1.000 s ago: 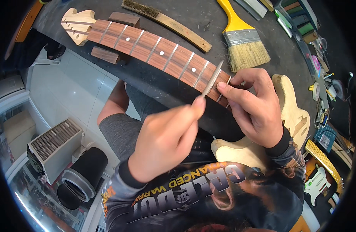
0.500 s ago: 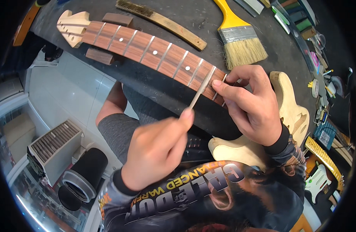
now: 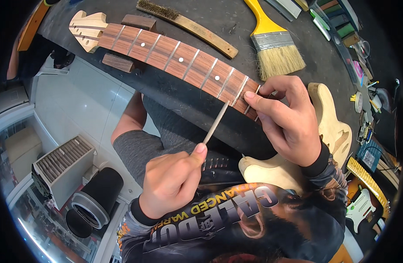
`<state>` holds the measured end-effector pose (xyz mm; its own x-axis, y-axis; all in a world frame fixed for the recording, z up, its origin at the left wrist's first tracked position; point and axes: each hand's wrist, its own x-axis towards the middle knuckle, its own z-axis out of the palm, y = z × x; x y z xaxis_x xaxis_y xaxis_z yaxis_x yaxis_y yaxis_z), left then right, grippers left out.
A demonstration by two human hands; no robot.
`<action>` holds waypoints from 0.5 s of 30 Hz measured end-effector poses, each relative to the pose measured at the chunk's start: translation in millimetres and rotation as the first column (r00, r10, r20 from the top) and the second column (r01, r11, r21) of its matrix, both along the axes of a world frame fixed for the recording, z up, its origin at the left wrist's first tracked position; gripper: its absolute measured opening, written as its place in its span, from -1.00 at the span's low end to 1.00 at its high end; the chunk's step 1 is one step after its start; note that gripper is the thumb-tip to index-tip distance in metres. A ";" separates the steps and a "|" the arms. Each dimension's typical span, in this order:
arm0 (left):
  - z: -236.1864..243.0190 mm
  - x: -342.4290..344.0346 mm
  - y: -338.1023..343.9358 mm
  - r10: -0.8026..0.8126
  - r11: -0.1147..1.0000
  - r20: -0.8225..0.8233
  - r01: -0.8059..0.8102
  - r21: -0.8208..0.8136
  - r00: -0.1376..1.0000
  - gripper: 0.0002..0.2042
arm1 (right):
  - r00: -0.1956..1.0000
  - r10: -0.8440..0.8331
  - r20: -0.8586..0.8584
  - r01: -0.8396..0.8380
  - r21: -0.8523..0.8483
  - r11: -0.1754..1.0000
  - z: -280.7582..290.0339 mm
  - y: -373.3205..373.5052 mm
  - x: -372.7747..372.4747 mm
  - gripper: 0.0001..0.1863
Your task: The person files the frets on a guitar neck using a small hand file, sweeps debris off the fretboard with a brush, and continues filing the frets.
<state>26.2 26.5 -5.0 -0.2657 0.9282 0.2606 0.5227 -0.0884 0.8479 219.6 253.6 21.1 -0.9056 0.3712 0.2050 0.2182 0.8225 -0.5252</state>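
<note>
A guitar neck (image 3: 190, 65) with a striped brown fretboard, metal frets and white dot inlays lies slantwise across the bench edge, its pale headstock (image 3: 85, 31) at the far left. My left hand (image 3: 171, 182) is closed around a slim metal file (image 3: 217, 122). The file's tip rests at or just beside the fretboard's near edge, close to the frets by my right hand. My right hand (image 3: 287, 116) grips the neck's right end, thumb on the fretboard and fingers curled around the far side. A pale wooden guitar body (image 3: 326, 111) lies under my right wrist.
Behind the neck are a wooden-handled wire brush (image 3: 197, 30) and a yellow-handled paintbrush (image 3: 278, 52). Brown wooden blocks (image 3: 118, 62) flank the headstock end. Tools crowd the bench's right side near a white pickguard (image 3: 361, 208). A black bin (image 3: 98, 193) stands at lower left.
My left hand has drawn the file back toward me, off the top of the fretboard. My right hand keeps its hold on the neck. The whole view has shifted slightly.
</note>
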 end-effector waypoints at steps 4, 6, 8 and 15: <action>-8.7 1.8 -3.3 -0.025 1.000 0.029 0.024 0.004 0.999 -0.60 | 1.000 -0.001 -0.012 0.001 -0.012 1.000 -1.4 -0.8 -2.3 -0.39; -7.3 0.9 3.1 -0.030 1.000 0.017 0.030 -0.006 0.999 -0.59 | 1.000 0.001 -0.010 -0.001 -0.015 1.000 -0.5 -1.6 -3.6 -0.39; -6.8 0.2 25.1 -0.044 0.999 0.001 0.044 -0.013 0.999 -0.57 | 1.000 0.002 -0.008 -0.002 -0.004 1.000 -1.8 -0.2 -2.1 -0.39; -4.3 1.2 9.7 -0.039 0.996 0.004 0.039 -0.075 0.999 -0.57 | 1.000 -0.005 -0.013 0.005 -0.023 1.000 -0.3 -1.2 -2.4 -0.41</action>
<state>27.4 36.2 -9.3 -0.2293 0.9549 0.1889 0.5180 -0.0446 0.8542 217.2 252.4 20.8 -0.9009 0.3806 0.2085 0.2153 0.8092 -0.5466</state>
